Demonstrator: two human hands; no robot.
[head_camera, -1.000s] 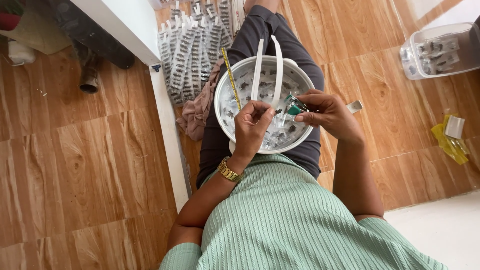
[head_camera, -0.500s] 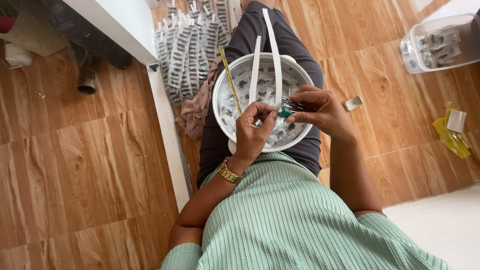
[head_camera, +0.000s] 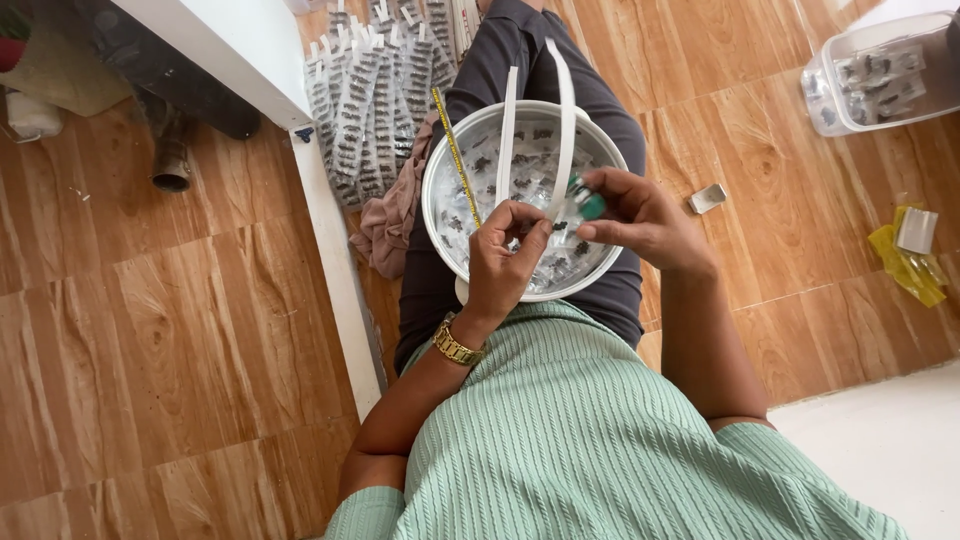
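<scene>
Overhead, right hand (head_camera: 640, 215) fingers pinch a green tube (head_camera: 588, 203); left hand (head_camera: 505, 255) fingers curl closed over the round white bowl (head_camera: 440, 170).

Small clear packets (head_camera: 520, 190) with dark contents fill the white bowl (head_camera: 440, 160) on the lap. More such packets, in long strips (head_camera: 370, 100), lie on the floor at far left. A clear plastic box (head_camera: 880, 75) at far right holds others. Yellow wrapping (head_camera: 905, 265) lies right.
</scene>
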